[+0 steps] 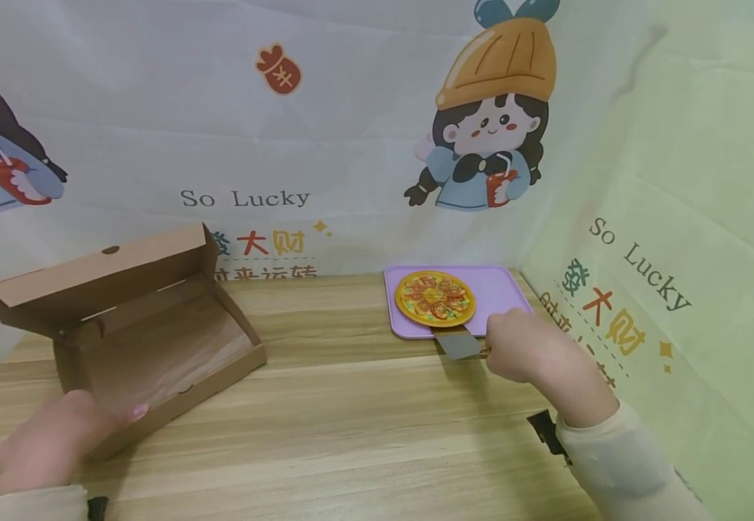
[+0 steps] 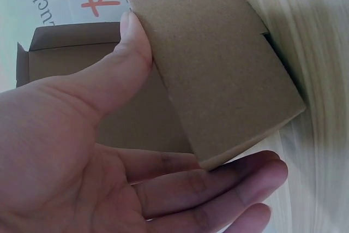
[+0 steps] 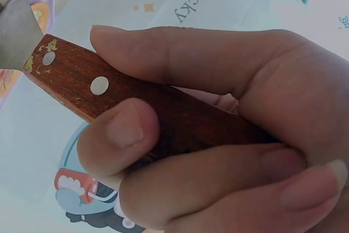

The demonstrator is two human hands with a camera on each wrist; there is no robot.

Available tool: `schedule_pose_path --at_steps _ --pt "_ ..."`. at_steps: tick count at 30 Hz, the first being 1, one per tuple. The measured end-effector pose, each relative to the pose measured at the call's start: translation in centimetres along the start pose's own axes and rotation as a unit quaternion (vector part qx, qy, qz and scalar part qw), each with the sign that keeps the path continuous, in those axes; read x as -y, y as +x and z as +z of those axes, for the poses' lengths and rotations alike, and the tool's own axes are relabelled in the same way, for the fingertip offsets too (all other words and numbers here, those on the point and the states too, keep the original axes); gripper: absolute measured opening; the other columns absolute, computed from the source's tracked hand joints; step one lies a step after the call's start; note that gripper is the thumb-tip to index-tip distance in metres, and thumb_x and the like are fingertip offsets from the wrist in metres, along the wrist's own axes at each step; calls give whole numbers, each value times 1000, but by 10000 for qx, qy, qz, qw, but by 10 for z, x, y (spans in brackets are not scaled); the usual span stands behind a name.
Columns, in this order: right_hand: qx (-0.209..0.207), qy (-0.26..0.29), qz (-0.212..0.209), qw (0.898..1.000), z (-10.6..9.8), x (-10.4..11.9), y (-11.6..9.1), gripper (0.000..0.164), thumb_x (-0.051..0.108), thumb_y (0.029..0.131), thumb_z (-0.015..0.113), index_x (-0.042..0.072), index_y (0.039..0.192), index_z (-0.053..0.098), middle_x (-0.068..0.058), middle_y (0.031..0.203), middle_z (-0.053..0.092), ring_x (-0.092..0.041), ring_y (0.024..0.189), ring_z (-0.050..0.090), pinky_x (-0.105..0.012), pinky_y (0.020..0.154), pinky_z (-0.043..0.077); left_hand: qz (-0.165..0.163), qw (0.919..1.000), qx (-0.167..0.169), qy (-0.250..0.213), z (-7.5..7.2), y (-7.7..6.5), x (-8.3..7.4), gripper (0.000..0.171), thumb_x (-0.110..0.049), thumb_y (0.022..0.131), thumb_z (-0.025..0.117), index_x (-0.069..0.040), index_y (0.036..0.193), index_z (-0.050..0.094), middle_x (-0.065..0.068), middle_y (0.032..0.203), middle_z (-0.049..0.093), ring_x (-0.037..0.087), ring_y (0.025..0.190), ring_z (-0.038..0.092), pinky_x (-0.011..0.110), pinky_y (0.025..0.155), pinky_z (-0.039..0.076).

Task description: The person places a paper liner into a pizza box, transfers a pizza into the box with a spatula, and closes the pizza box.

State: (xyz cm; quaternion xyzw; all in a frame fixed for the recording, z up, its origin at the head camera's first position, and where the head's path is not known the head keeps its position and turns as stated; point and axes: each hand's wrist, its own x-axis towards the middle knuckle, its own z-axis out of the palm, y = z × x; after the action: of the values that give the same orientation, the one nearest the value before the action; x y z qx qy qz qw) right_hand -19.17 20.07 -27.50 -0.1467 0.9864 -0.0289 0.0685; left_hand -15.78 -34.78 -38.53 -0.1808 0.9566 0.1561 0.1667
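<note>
At the left, an open cardboard box [image 1: 208, 387] stands on the table with its lid raised. My left hand [image 1: 58, 438] grips its near left corner, the thumb along the wall's edge and the fingers around the outside, as the left wrist view shows. My right hand [image 1: 533, 351] holds a spatula [image 1: 458, 344] by its riveted wooden handle [image 3: 76, 75], fingers curled around it. The flat metal blade reaches to the near edge of a toy pizza [image 1: 435, 298], its tip hidden there. That pizza lies on the left part of a purple tray [image 1: 503, 286].
A wood-grain table [image 1: 325, 420] carries everything. Behind it and along the right side hangs a printed cloth backdrop [image 1: 351, 145], close to the tray's far and right edges. The box's raised lid [image 1: 110, 264] leans back near the cloth.
</note>
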Motion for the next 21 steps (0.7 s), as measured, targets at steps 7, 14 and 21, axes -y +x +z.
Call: schedule_pose_path --at_steps 7,14,21 --pt "82 -1 89 9999 3 2 3 24 1 85 63 13 65 57 -2 61 55 -14 56 45 -25 49 36 -40 10000 31 -43 0 -2 0 116 -86 89 56 19 138 47 48 143 47 70 125 52 85 89 45" --pt "215 142 255 9993 9 3 7 13 1 86 64 9 76 62 -5 69 61 -17 60 52 -27 51 41 -1 10000 61 45 -1 -5 -3 114 -83 92 55 20 140 44 48 144 45 70 127 50 86 92 44" --pt "144 191 252 9994 13 2 9 9 0 84 63 8 79 62 -6 70 61 -18 60 52 -28 51 41 -25 10000 38 67 -1 -1 -2 117 -86 90 54 19 141 45 47 144 46 69 128 50 85 91 45"
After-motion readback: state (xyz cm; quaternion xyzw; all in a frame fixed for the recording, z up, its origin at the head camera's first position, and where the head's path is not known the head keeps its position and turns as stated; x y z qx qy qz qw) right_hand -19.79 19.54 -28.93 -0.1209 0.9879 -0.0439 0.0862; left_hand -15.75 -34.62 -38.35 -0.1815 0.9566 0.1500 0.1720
